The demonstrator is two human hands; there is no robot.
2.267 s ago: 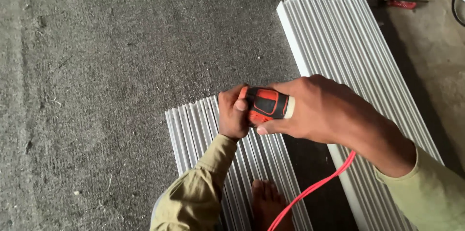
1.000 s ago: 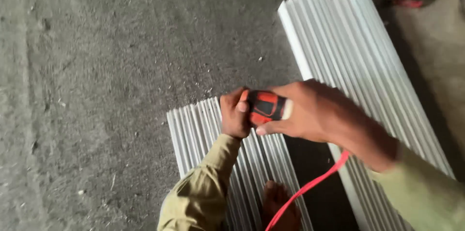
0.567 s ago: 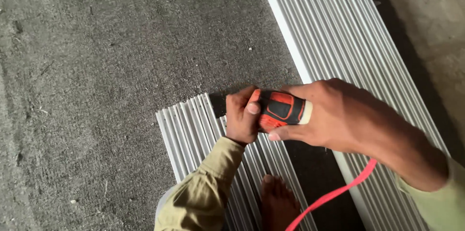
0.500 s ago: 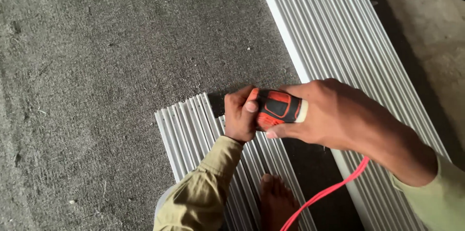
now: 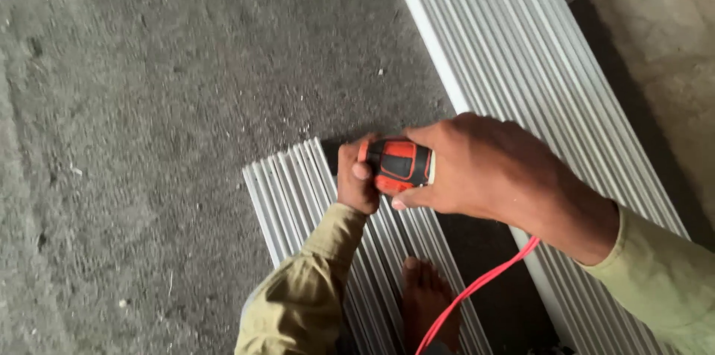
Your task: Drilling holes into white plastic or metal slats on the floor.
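Centrally, one orange and black power tool [image 5: 397,165], corded, sits over the upper end of the short stack of white strips [image 5: 294,191]. The right hand [image 5: 484,172] is closed around the tool's body, fingers wrapped over the top and thumb beneath. The left hand [image 5: 357,184] is curled shut at the tool's front end, thumb against the orange casing; what lies under its palm cannot be made out. A red cable [image 5: 477,288] runs from below the right wrist down toward the lower edge. A bare foot [image 5: 428,299] rests on the short stack, just beside the cable. A long stack of white strips [image 5: 521,64] lies to the right, running diagonally. All sits on grey concrete floor [image 5: 149,102]. Both sleeves are olive-green.
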